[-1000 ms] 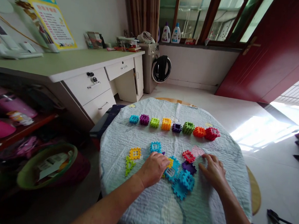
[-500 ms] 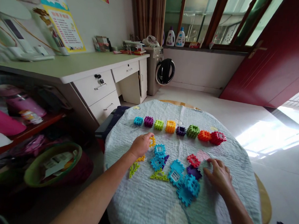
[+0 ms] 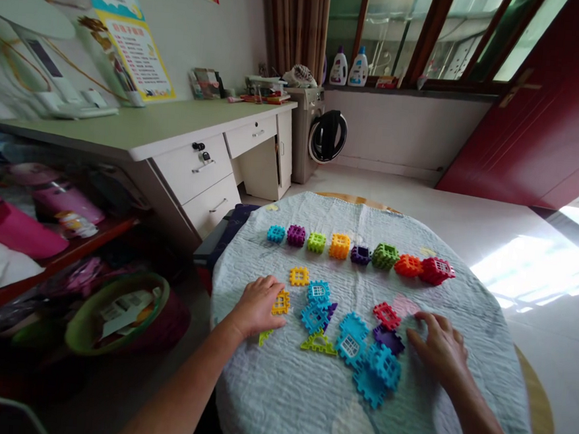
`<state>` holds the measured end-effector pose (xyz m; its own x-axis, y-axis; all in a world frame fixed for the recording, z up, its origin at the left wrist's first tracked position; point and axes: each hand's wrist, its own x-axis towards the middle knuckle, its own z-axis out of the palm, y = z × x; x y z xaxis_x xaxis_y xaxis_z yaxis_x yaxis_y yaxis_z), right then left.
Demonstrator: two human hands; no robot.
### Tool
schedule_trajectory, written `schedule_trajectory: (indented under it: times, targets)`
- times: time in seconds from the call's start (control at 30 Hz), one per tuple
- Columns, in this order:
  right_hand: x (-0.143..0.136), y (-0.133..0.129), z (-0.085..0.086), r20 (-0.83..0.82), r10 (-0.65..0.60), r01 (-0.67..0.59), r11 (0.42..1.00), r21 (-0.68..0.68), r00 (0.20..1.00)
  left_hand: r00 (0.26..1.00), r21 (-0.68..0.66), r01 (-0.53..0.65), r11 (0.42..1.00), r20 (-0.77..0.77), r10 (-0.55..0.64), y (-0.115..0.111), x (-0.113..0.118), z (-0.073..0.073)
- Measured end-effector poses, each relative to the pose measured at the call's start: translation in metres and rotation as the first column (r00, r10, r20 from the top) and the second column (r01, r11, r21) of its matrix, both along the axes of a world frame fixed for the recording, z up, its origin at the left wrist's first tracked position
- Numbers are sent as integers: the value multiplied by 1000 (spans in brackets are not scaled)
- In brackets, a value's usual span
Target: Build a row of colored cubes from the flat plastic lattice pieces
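Observation:
My left hand (image 3: 257, 309) is low over the left side of the cloth, thumb and fingers apart around a yellow-orange square toy block panel (image 3: 281, 302). Part of a lime triangle panel (image 3: 264, 336) shows below its thumb; the rest is hidden. Beyond my fingertips lies a yellow window panel (image 3: 299, 276). My right hand (image 3: 439, 346) rests on the cloth with fingers spread, holding nothing. Nearest to it are a purple panel (image 3: 388, 341) and a red one (image 3: 386, 314). Blue panels (image 3: 353, 340) lie loosely heaped between my hands, with a lime triangle (image 3: 319, 343) beside them.
A row of assembled cubes runs across the table's far side, from a blue cube (image 3: 276, 233) to a red one (image 3: 437, 271). The round table wears a pale cloth (image 3: 297, 389). A desk (image 3: 187, 124) stands left, above a basket (image 3: 159, 300); a washing machine (image 3: 305, 129) is behind.
My left hand has moved back toward me, off the yellow window panel, to the yellow-orange panel closer in. The right hand stays about where it was. The view has shifted slightly.

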<state>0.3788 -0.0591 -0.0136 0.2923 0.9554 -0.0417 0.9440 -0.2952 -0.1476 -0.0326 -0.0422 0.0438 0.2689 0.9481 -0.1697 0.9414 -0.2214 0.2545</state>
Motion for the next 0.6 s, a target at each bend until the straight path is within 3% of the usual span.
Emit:
schedule_trajectory:
  times: [0.37, 0.5, 0.6]
  targets:
    - [-1, -1, 1, -1, 10, -10, 1000, 4, 1000, 998, 73, 31, 997, -59, -26, -2, 12, 8]
    - [-1, 0, 0, 12, 7, -7, 1000, 8, 1000, 999, 21, -14, 1000, -49, 15, 6, 9, 13]
    - [-1, 0, 0, 13, 6, -6, 1000, 3, 1000, 999, -59, -4, 998, 41, 6, 17, 6, 13]
